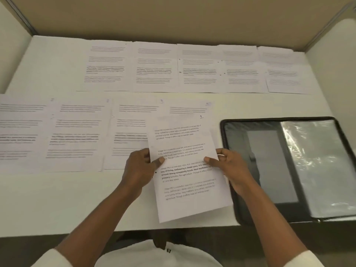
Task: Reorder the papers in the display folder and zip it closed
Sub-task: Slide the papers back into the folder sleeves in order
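Above table [57,199], hands [137,170] [234,170] pinch sheet [188,182], perhaps numbered 1.

Display folder [269,166] lying open, flat. Held sheet [185,182] hanging just left of folder, crowding gap. Paper rows [77,132] covering table [250,105] left of and beyond folder. Bare strip [67,201] running left of folder, along near edge.
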Action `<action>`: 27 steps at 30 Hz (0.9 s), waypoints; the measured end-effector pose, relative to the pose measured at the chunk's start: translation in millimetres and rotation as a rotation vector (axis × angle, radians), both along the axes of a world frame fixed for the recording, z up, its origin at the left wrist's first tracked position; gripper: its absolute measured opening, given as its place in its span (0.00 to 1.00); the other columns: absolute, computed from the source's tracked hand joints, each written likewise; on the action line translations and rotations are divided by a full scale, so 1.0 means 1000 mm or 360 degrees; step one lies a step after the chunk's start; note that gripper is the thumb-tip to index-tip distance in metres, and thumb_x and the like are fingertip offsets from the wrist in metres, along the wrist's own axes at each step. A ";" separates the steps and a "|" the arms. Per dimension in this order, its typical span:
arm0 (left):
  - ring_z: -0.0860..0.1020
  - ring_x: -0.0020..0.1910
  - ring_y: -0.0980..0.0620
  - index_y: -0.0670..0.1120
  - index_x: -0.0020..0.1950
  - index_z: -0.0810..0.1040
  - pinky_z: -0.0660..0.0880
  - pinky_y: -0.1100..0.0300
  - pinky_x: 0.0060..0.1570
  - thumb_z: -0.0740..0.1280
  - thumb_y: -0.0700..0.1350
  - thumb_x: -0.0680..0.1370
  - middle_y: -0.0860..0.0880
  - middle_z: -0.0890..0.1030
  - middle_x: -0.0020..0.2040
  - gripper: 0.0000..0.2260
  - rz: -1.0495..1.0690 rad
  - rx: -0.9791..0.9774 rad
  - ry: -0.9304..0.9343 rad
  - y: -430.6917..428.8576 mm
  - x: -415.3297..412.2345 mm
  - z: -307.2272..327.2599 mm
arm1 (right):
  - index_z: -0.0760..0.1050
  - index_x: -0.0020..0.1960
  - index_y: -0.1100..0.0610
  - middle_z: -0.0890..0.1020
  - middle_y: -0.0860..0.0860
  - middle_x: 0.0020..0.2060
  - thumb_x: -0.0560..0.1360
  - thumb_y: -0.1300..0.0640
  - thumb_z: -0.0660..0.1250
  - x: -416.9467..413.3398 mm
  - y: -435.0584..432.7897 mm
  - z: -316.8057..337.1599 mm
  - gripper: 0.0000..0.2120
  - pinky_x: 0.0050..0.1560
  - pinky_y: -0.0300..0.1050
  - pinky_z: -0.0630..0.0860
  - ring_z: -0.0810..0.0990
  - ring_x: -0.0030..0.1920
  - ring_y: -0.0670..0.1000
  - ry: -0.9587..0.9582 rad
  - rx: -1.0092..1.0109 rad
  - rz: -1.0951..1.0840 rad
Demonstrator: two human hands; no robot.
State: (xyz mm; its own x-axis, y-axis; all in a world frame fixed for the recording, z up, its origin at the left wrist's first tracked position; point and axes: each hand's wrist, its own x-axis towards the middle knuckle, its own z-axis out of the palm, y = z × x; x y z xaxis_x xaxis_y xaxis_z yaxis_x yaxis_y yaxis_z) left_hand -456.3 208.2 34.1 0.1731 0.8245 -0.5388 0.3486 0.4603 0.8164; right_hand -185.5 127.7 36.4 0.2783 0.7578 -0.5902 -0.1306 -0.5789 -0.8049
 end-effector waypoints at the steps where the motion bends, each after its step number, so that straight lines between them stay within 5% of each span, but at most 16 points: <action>1: 0.88 0.48 0.54 0.52 0.58 0.87 0.85 0.46 0.50 0.78 0.45 0.78 0.57 0.89 0.49 0.09 -0.0006 -0.0018 0.0003 -0.008 0.010 0.000 | 0.80 0.59 0.63 0.89 0.56 0.50 0.72 0.62 0.81 0.010 -0.007 0.000 0.18 0.53 0.52 0.85 0.89 0.50 0.58 0.0005 0.0002 -0.0024; 5: 0.88 0.49 0.51 0.49 0.57 0.87 0.85 0.42 0.54 0.79 0.45 0.77 0.54 0.89 0.49 0.09 -0.0017 -0.0087 -0.0043 -0.033 0.048 0.000 | 0.80 0.59 0.64 0.89 0.56 0.49 0.71 0.65 0.80 0.046 -0.032 -0.002 0.18 0.50 0.51 0.86 0.89 0.49 0.58 -0.0028 -0.0019 -0.0080; 11: 0.88 0.49 0.55 0.51 0.62 0.85 0.84 0.50 0.49 0.78 0.44 0.78 0.57 0.89 0.51 0.12 -0.0130 -0.0040 -0.0038 -0.050 0.091 -0.002 | 0.81 0.57 0.63 0.89 0.54 0.49 0.72 0.60 0.80 0.091 -0.056 -0.002 0.17 0.52 0.51 0.85 0.89 0.49 0.56 -0.0058 -0.0072 -0.0162; 19: 0.87 0.49 0.57 0.53 0.60 0.85 0.80 0.57 0.46 0.75 0.45 0.81 0.59 0.89 0.51 0.08 -0.0303 -0.0049 -0.0060 -0.029 0.136 -0.011 | 0.80 0.57 0.64 0.88 0.57 0.49 0.72 0.69 0.78 0.135 -0.051 0.012 0.15 0.36 0.36 0.81 0.89 0.41 0.48 -0.0231 -0.0116 -0.0266; 27: 0.86 0.49 0.55 0.54 0.58 0.85 0.84 0.53 0.47 0.75 0.49 0.81 0.58 0.88 0.50 0.07 -0.0361 -0.0027 -0.0002 -0.011 0.181 -0.023 | 0.82 0.59 0.62 0.89 0.54 0.48 0.77 0.61 0.76 0.185 -0.035 0.014 0.11 0.54 0.54 0.85 0.89 0.49 0.55 -0.0355 -0.0254 -0.0222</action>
State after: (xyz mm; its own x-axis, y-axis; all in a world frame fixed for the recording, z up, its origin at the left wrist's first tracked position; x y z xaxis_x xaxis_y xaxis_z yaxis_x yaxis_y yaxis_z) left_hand -275.3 197.2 11.0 0.3537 0.7551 -0.5519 0.4436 0.3841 0.8098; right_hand -0.5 93.1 50.7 0.5092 0.6056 -0.6116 -0.0482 -0.6894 -0.7228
